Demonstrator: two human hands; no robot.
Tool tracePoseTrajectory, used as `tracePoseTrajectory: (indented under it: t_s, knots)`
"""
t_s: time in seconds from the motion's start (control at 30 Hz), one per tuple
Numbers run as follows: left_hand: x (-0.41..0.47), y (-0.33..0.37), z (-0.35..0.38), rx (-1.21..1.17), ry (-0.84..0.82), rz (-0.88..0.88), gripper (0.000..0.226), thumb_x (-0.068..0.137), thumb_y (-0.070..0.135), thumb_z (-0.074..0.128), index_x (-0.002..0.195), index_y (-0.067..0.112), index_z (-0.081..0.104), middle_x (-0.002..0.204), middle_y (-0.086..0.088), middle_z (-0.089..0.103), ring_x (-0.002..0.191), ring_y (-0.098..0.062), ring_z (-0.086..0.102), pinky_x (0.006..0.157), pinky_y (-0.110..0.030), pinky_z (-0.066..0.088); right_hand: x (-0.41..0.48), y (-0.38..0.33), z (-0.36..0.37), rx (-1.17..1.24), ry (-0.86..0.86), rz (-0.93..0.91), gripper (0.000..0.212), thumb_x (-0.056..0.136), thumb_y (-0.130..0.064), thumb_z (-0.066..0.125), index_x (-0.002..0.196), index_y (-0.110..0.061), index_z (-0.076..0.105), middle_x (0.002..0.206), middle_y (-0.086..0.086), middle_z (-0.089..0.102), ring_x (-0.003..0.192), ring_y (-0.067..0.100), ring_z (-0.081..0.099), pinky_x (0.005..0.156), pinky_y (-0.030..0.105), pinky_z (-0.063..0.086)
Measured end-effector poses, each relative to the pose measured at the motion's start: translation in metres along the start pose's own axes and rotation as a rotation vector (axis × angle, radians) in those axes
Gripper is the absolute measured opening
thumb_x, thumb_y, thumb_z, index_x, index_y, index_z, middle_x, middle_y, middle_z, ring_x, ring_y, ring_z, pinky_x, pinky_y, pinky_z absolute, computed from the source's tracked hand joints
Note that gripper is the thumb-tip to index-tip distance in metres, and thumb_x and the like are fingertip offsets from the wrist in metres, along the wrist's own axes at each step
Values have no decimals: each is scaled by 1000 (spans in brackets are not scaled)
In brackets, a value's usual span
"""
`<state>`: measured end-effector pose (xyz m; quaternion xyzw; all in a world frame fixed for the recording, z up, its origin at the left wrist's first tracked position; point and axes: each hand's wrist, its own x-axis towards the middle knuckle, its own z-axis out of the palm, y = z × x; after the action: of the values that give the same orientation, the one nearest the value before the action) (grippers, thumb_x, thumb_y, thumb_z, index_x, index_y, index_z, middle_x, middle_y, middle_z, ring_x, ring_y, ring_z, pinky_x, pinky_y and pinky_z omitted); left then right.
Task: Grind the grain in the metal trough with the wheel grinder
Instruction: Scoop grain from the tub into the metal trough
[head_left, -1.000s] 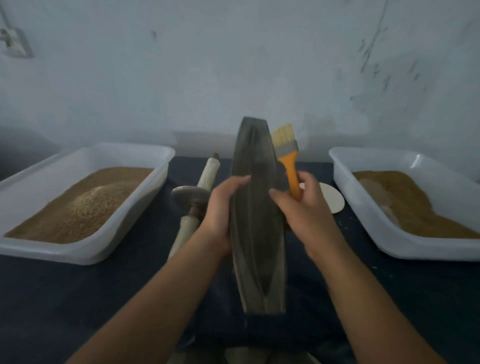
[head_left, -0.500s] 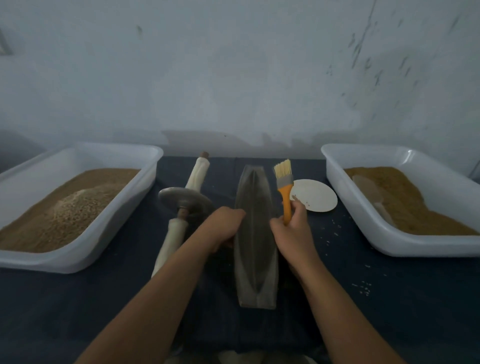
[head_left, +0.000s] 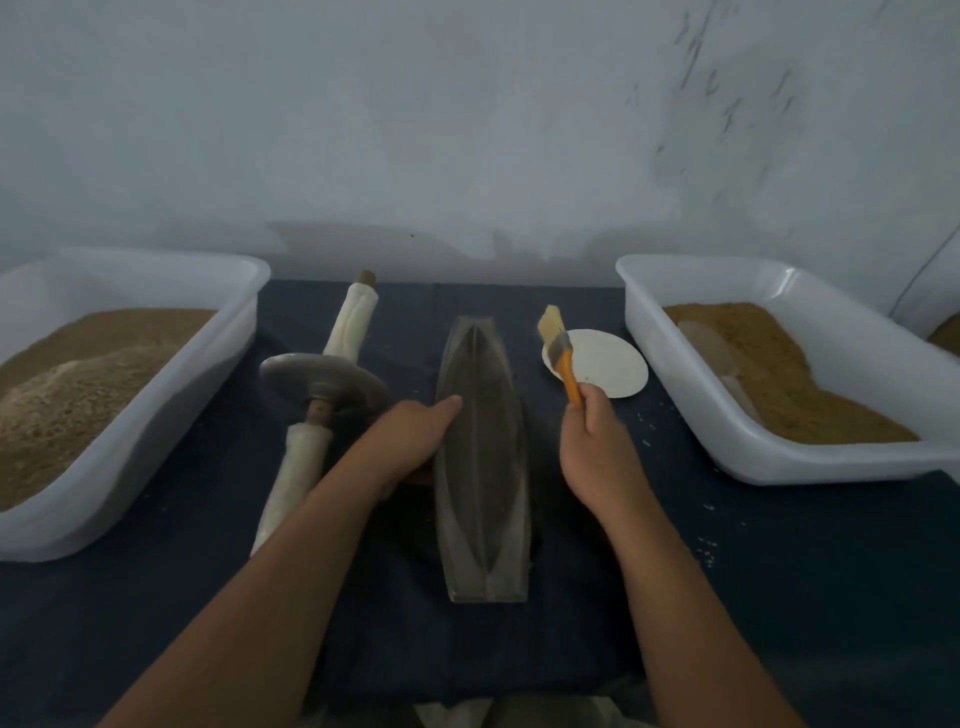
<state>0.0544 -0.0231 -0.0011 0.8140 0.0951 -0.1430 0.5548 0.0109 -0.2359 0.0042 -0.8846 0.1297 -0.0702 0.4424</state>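
Your left hand (head_left: 410, 436) holds the metal trough (head_left: 483, 467) by its left rim at frame centre on the desk (head_left: 779, 597). Your right hand (head_left: 597, 441) grips the brush (head_left: 561, 353). The wheel grinder (head_left: 322, 384) lies just left of the trough.

I take this for a bare, makeshift grinding workshop, not a home kitchen. A scuffed, stained wall (head_left: 467, 130) fills the upper half of the frame. Below it, a table under dark blue cloth (head_left: 779, 597) carries a white plastic tub (head_left: 171, 415) of brown meal (head_left: 78, 395) at the left edge and a second tub (head_left: 670, 374) at the right. At centre lie a metal trough (head_left: 483, 467), a wheel grinder (head_left: 322, 382) and an orange-handled brush (head_left: 563, 358).
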Motion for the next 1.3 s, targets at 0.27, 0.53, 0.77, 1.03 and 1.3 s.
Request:
tracePoseTrajectory:
  t_s: [0.27,0.53,0.77,1.03,1.3]
  knots:
    - [-4,-11,1,186,91,113,68,98,75,42,87,17,77,88,2,74,82,-16,70,74,-31,53,2,15,-23,-702,-68,115,63,108,-18,47,164,-5,22,161,21,36,138,37,51,108,45,47]
    - [2,-19,0,81,52,118,70,97,76,43,88,18,80,76,6,79,76,-17,77,84,-41,62,0,-14,-120,-499,184,-135,37,103,-46,52,71,-31,62,67,-8,62,64,12,61,53,29,38]
    - [-2,-17,0,155,101,184,70,96,79,39,87,21,77,85,8,75,86,-14,72,75,-31,51,107,20,-199,-943,-104,301,53,101,-60,57,123,-13,69,116,6,70,95,24,66,91,41,56]
    - [0,-16,-2,221,112,217,68,98,76,35,85,23,74,88,11,70,86,-7,65,81,-32,46,140,43,-181,-1015,-138,243,55,101,-58,58,128,-12,69,101,3,67,82,17,60,74,32,47]
    - [1,-14,-2,281,151,255,66,99,73,34,83,22,73,89,3,71,91,-21,64,89,-35,43,128,8,-303,-1038,-211,169,37,98,-55,69,109,-20,71,94,7,74,72,20,65,60,30,52]
